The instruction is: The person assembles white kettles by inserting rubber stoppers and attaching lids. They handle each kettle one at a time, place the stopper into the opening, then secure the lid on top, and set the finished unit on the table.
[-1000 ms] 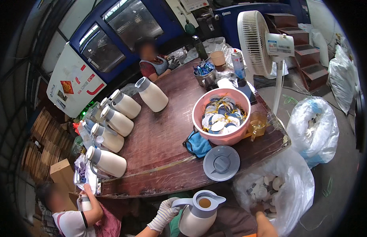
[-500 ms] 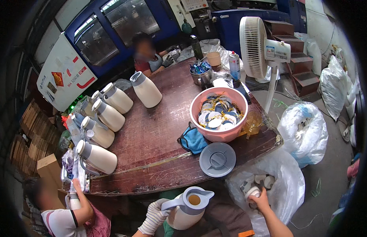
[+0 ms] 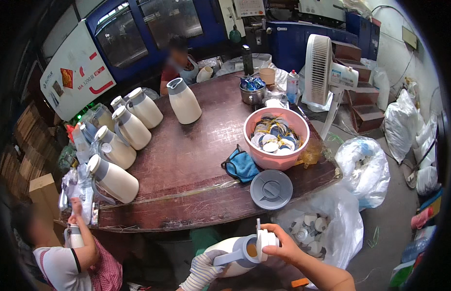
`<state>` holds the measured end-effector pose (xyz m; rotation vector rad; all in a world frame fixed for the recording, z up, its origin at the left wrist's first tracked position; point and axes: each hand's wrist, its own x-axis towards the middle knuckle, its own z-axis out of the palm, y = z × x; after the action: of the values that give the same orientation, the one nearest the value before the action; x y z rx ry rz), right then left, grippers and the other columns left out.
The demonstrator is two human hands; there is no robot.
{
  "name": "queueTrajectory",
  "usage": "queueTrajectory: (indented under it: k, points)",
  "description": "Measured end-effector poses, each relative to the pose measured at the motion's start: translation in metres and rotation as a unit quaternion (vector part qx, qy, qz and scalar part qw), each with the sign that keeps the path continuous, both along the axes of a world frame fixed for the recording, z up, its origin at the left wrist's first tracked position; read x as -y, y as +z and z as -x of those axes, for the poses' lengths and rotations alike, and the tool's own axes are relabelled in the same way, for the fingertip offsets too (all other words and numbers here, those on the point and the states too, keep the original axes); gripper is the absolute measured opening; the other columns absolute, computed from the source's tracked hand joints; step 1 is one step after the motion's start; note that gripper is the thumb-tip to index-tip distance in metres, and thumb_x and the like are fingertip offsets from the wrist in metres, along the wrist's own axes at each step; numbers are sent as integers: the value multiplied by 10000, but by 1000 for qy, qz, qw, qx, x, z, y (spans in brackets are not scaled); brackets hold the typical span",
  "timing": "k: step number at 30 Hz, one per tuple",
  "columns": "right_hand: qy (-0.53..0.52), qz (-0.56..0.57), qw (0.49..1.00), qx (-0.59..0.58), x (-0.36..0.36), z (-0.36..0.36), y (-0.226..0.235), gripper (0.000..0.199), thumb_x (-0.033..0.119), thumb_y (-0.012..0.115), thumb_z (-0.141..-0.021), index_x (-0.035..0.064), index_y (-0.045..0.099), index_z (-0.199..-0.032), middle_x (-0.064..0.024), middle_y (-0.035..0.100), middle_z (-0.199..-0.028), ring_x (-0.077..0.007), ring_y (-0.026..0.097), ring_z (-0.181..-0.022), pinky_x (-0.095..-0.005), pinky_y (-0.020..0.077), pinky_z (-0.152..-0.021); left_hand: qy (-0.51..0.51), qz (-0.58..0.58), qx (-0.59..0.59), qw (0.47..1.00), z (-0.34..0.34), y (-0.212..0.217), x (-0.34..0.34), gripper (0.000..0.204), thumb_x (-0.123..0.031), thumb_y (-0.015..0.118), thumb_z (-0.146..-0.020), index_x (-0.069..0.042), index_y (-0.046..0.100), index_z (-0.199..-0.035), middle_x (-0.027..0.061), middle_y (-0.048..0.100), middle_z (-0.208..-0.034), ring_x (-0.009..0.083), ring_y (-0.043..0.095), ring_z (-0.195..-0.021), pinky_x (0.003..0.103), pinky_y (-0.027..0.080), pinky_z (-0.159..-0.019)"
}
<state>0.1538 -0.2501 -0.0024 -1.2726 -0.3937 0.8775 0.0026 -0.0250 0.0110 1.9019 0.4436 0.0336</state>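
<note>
Setting: workshop w/ blue machine behind; dark wooden surface [image 3: 186,165] carries the goods.
R fingers [image 3: 273,250]: pinched on a small white stopper cap [image 3: 267,238], bare right hand [image 3: 279,247] holding it right at the jug mouth.
L hand: gloved left hand [image 3: 202,269] clenched round the lower body/handle side of a white jug [image 3: 235,257], held below the surface edge, tilted, mouth toward the R hand.
Jug: grey collar and handle; opening shows amber-brown inside.
Step (judged): seating cap into mouth. Do well by keeping jug steady w/ L grip, lining cap square to collar, pressing evenly; a skewed cap prob. jams.
Near: clear bag of white caps [image 3: 312,228] just beside R hand; grey round lid [image 3: 271,189] at surface edge above.
Further: pink basin [image 3: 276,138] of round discs; blue cloth [image 3: 241,165] beside it; row of finished white jugs [image 3: 123,145] at left; white fan [image 3: 322,72] at far right.
Others: person in white shirt [image 3: 65,262] lower left; another seated at far side, face blurred.
</note>
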Motion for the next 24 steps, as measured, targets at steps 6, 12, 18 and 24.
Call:
queueTrajectory:
  k: [6, 12, 18, 24]
  points:
    - [-9, -74, 979, -188, -9, -17, -1, 728, 425, 637, -803, -4, 446, -1359, -128, 552, -1255, -226, 546, -1162, -353, 417, -1002, 9, 22, 14, 1000, 7, -1, -7, 306, -190, 798, -742, -16, 705, -975, 36, 690, -829, 77, 609, -785, 251, 502, -758]
    - [-16, 101, 990, 97, -19, 0, 13, 577, 347, 639, -878, 27, 491, -1335, -112, 580, -1226, -193, 568, -1096, -326, 427, -967, 12, 31, 15, 999, 9, -1, -13, 306, -216, 807, -738, -28, 708, -957, 29, 680, -812, 74, 605, -777, 248, 500, -743]
    - [-13, 93, 988, 124, -29, -9, -9, 377, 240, 523, -972, -12, 579, -1247, -111, 637, -1153, -181, 585, -1077, -307, 449, -936, 11, 69, 8, 998, 9, -5, -16, 284, -205, 781, -760, -20, 702, -960, 35, 683, -812, 80, 613, -778, 249, 500, -747]
    - [38, 214, 884, 414, -47, 8, 23, 744, 534, 622, -846, -8, 459, -1330, -215, 510, -1287, -355, 500, -1175, -426, 382, -1020, 14, 38, 11, 999, 6, -8, -13, 247, -169, 756, -778, -21, 703, -968, 37, 688, -817, 82, 620, -783, 253, 505, -749]
